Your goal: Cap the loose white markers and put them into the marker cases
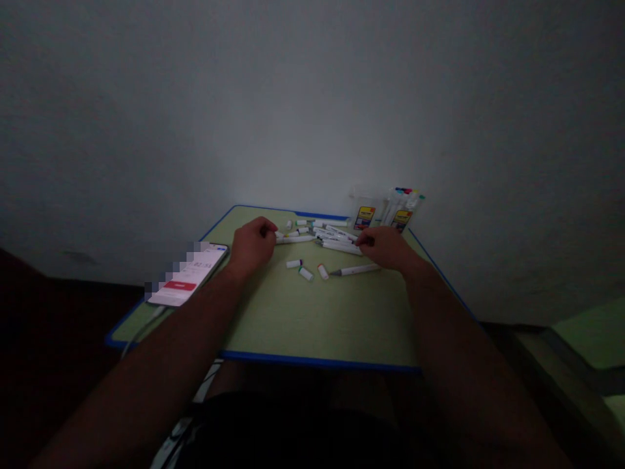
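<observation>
My left hand (253,245) is closed, thumb and fingers pinched at the left end of a white marker (297,240) that lies on the small table. Across from it, my right hand (385,247) pinches the right end of a marker (340,247) at the edge of a loose pile of white markers (332,233). Its fingers partly hide that end. Nearer to me lie an uncapped marker (355,270) with a grey tip section and several loose caps, among them a green-banded cap (306,273), a purple-banded cap (293,264) and an orange-banded cap (323,271).
Behind my right hand stand a clear plastic case (365,207) and a second case (403,210) holding markers with coloured ends. A lit phone (188,277) with a cable (141,329) lies at the table's left. The pale table (317,326) has a blue edge and meets a wall.
</observation>
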Demonstrator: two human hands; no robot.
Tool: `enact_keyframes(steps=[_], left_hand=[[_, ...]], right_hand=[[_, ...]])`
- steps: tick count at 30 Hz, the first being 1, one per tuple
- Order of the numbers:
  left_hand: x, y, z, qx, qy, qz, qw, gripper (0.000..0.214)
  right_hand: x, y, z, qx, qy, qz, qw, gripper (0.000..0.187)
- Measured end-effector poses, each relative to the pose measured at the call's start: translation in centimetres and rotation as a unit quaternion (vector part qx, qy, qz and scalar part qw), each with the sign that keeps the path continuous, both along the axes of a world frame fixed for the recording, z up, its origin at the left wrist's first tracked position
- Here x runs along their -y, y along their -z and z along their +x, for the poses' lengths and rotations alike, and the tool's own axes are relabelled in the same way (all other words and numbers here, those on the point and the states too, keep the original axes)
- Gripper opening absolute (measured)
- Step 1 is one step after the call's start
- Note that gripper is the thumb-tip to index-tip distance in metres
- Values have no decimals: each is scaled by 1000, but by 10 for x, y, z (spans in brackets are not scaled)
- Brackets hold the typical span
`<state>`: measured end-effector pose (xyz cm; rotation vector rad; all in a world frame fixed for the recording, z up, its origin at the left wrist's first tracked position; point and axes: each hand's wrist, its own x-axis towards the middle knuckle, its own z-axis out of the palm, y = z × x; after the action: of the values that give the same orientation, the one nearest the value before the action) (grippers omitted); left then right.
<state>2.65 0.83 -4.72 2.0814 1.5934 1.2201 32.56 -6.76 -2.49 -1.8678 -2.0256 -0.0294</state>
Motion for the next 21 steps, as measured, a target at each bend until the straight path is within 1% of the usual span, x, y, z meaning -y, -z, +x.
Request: enact_keyframes(steps=[2, 4, 6, 8, 11, 16, 18, 21], left_hand=[[-6, -2, -6, 34, -37, 6, 999, 17], [-10, -2, -10, 61, -58, -6, 996, 19], [-10, -2, -11, 65, -62, -17, 996, 19], [-7, -2, -9, 48, -53, -16, 997, 19], [2, 0, -2, 13, -13, -8, 1000, 17], [11, 5, 8, -8, 69, -16, 997, 17], [11, 8, 10, -3, 93, -11, 996, 19], [13, 11, 13, -13, 139, 14, 990, 22]], right_hand=[[3, -4, -3, 15, -19, -51, 998, 19], [6, -7, -5, 25, -38, -101, 994, 19], [9, -9, -7, 36, -55, -138, 988, 22], [10, -9, -7, 49, -74, -160, 983, 26], [9, -5, -7, 60, -92, -172, 979, 29], [7, 1, -9, 53, -89, -182, 978, 13], [7, 2, -10, 57, -77, -183, 978, 9], [6, 0, -12, 71, -40, -176, 981, 9]])
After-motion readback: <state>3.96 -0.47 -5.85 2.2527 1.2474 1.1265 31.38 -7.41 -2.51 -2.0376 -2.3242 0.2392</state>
